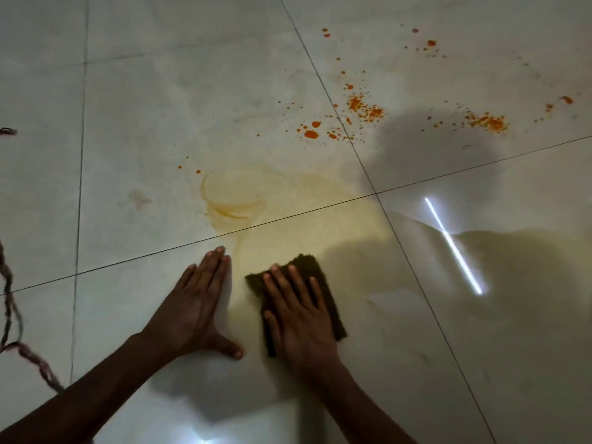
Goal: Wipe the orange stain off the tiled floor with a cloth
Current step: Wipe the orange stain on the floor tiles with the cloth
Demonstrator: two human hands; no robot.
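Observation:
A dark brown cloth (331, 310) lies flat on the pale tiled floor (160, 123). My right hand (299, 315) presses on it with straight, spread fingers. To its left, my left hand (198, 302) rests flat on the bare tile with fingers straight and thumb out. A pale yellow-orange smear (237, 200) spreads just beyond both hands, across the grout line. Farther off, bright orange spots and specks (310, 133) are scattered, with denser patches of specks (368, 108) toward the upper right (490, 121).
A twisted reddish-grey cord (19, 344) runs along the left edge of the view. A bright strip-light reflection (453, 246) and a wet sheen lie on the tile to the right. Dark grout lines cross the floor.

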